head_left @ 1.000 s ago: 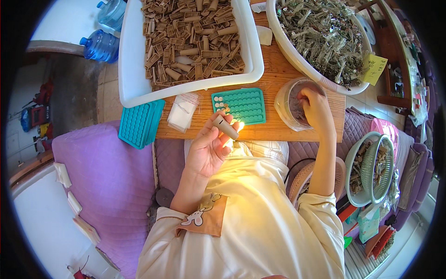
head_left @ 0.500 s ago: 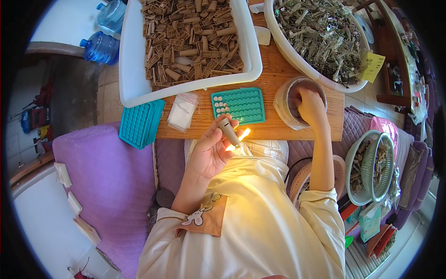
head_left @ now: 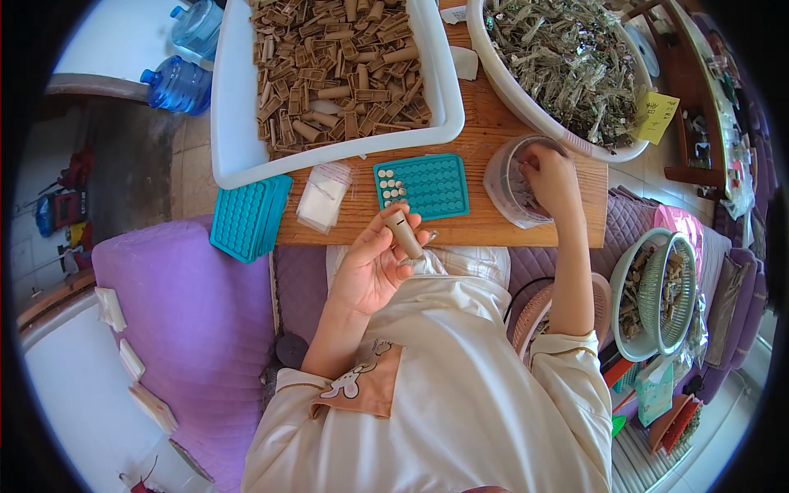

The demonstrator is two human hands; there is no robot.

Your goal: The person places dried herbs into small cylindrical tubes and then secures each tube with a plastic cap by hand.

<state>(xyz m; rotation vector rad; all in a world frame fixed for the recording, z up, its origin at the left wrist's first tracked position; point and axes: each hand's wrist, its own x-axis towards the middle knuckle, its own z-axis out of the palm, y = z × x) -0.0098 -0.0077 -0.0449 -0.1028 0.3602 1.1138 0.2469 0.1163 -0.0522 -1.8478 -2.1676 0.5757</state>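
Observation:
Close in front of my body, my left hand (head_left: 370, 261) is closed around a brown plastic casing (head_left: 403, 235), a short tube with a dark slot near its top. Something clear and unlit sticks out beside the fingers. My right hand (head_left: 549, 182) is at the mouth of a round translucent tub (head_left: 503, 187), fingers pinched together. Whatever they hold is hidden or too small to name. Between the hands, beyond the left one, lies a teal tray (head_left: 436, 187) with rows of round pockets. Several small silvery discs (head_left: 390, 184) sit at its left end.
A white bin (head_left: 454, 123) of brown plastic parts stands at the back, beside a large round basin (head_left: 567, 141) of clear wired pieces. Stacked teal trays (head_left: 246, 222) and plastic bags (head_left: 324, 197) lie left. Green baskets (head_left: 637, 337) of parts stand at right.
The yellow light at my left hand has gone out. My right hand has risen slightly within the tub, its fingers now at the rim. The left hand still holds the casing in place.

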